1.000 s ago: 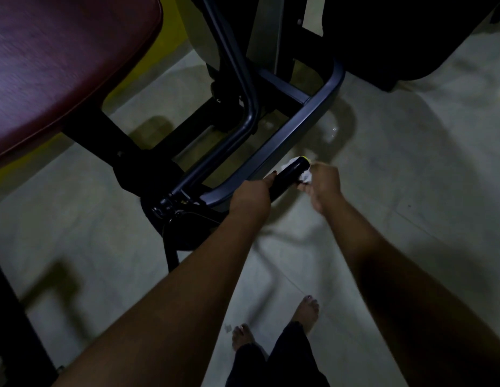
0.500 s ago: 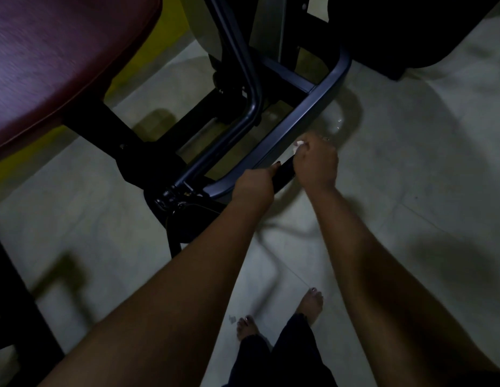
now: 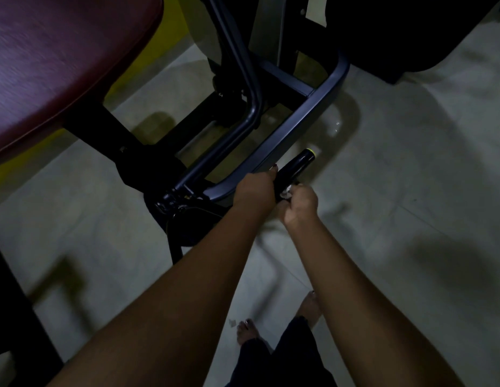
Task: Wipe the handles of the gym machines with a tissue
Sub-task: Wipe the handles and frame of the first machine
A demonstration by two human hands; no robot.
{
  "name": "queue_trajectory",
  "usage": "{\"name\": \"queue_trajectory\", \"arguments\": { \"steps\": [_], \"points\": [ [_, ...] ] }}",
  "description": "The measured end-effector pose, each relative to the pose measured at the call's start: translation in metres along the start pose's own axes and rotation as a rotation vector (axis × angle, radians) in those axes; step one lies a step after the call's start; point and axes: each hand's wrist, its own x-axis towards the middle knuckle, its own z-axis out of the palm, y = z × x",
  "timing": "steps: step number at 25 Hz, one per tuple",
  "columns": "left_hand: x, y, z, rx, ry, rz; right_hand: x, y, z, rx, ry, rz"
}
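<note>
The left hand (image 3: pixel 253 191) curls around the lower end of the black handle (image 3: pixel 296 164). Just beside it, the right hand (image 3: pixel 300 203) pinches a white tissue (image 3: pixel 287 193) against the handle. The grey frame (image 3: pixel 285 129) crowds close behind, and the maroon seat (image 3: pixel 61 65) stands to the left.

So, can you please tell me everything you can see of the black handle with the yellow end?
The handle is a short black cylinder, matte like rubber or foam, with a yellow ring at its free end. It points up and right in the picture, beside the machine's dark grey frame tube. The left hand grips its lower end. The right hand holds a white tissue against its lower part, next to the left hand. Its upper part is bare.
</note>
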Motion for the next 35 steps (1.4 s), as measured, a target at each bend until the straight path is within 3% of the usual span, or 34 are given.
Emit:
{"name": "queue_trajectory", "arguments": {
  "steps": [2,5,7,9,11,12,15,17,19,21,24,27,29,32,35],
  "points": [
    [0.003,-0.005,0.0,-0.05,0.007,-0.001,0.003,-0.008,0.011,0.041,0.081,-0.145],
    [0.005,-0.013,0.002,-0.116,0.023,0.022,-0.006,0.011,0.005,-0.34,0.247,-0.516],
    [0.005,-0.016,0.004,-0.165,0.058,0.044,-0.017,0.039,-0.018,-0.549,0.211,-0.736],
    [0.005,-0.018,0.007,-0.167,0.072,0.063,-0.021,0.049,-0.031,-0.633,0.134,-0.838],
    [0.007,-0.019,0.007,-0.174,0.065,0.07,-0.006,0.032,-0.019,-0.587,0.176,-0.768],
    [0.007,-0.02,0.006,-0.194,0.059,0.071,0.002,0.02,-0.008,-0.479,0.197,-0.641],
    [0.007,-0.022,0.003,-0.235,0.052,0.065,0.016,-0.004,0.01,0.079,0.029,-0.167],
    [0.005,-0.023,0.003,-0.311,0.062,0.039,0.011,0.006,-0.001,0.077,-0.039,-0.011],
    [0.004,-0.025,0.004,-0.39,0.074,0.012,-0.002,0.024,-0.014,-0.051,-0.045,0.0],
    [0.005,-0.028,0.006,-0.399,0.073,0.009,-0.013,0.032,-0.021,-0.116,0.007,-0.145],
    [0.006,-0.033,0.009,-0.435,0.079,-0.012,-0.006,0.021,-0.012,-0.213,0.161,-0.526],
    [0.008,-0.036,0.013,-0.471,0.09,-0.066,-0.009,0.018,-0.015,-0.63,0.233,-0.925],
    [0.009,-0.037,0.016,-0.462,0.087,-0.097,-0.016,0.025,-0.034,-0.935,0.12,-1.122],
    [0.009,-0.038,0.018,-0.519,0.093,-0.109,-0.021,0.019,-0.06,-1.203,-0.258,-1.384],
    [0.009,-0.037,0.015,-0.525,0.079,-0.125,0.004,-0.016,-0.047,-1.551,-0.303,-1.639]
  ]
}}
